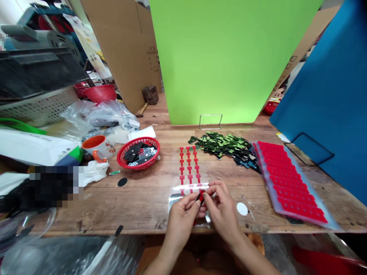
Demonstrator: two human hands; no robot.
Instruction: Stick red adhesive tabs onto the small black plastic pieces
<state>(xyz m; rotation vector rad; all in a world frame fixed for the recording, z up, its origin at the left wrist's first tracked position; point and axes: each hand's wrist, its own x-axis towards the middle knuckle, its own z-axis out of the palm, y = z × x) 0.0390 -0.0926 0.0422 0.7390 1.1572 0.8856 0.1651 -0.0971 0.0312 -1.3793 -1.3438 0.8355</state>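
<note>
My left hand [183,214] is closed in a pinch on a small flat black piece with a red patch [201,197]. My right hand [222,208] meets it there, thumb and fingertips pressed on the red part. Below both hands lies a clear plastic sheet [175,191] with red T-shaped stickers [189,168] in three columns; the hands cover its near end. Beyond the sheet, to the right, spreads a heap of small dark flat pieces [225,145] that reflect green. On the left a red basket [123,165] holds black and shiny flat pieces.
At right lies a stack of clear sheets with red stickers [289,179]. A green panel [229,61] and a blue panel [329,103] stand behind. A mug [96,147], crumpled tissue and plastic bags crowd the left. A white disc [242,208] rests by my right hand.
</note>
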